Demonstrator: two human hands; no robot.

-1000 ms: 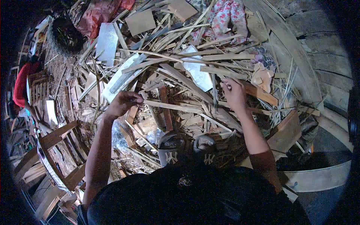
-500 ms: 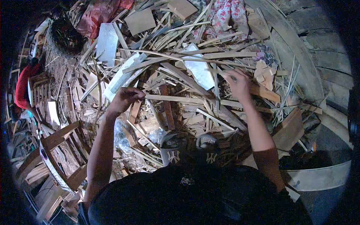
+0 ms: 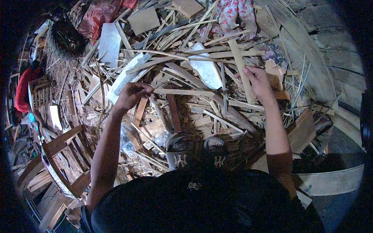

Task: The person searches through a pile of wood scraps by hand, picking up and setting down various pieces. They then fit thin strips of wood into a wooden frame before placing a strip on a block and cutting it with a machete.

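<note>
My left hand [image 3: 134,95] pinches one end of a narrow, pale wood strip [image 3: 184,92], which points to the right above the scrap pile. In my right hand [image 3: 257,82] is a wider flat wood slat [image 3: 241,64], gripped near its middle and angled from upper left to lower right. The two pieces are apart. Beneath and around both hands lie many loose wood scraps [image 3: 178,70]. A whitish board [image 3: 206,68] lies between the hands, farther out. Another pale board [image 3: 126,77] rests just beyond my left hand.
My two shoes [image 3: 178,153] stand amid the scraps. A wooden frame [image 3: 64,141] is at left, near a person in a red garment [image 3: 27,89]. A tire [image 3: 66,37] and red plastic [image 3: 99,19] lie upper left. A curved pale rim [image 3: 330,182] is lower right.
My right hand has moved slightly right and now holds the wider slat upright across the view. The left hand's strip has risen slightly, and its far end shows.
</note>
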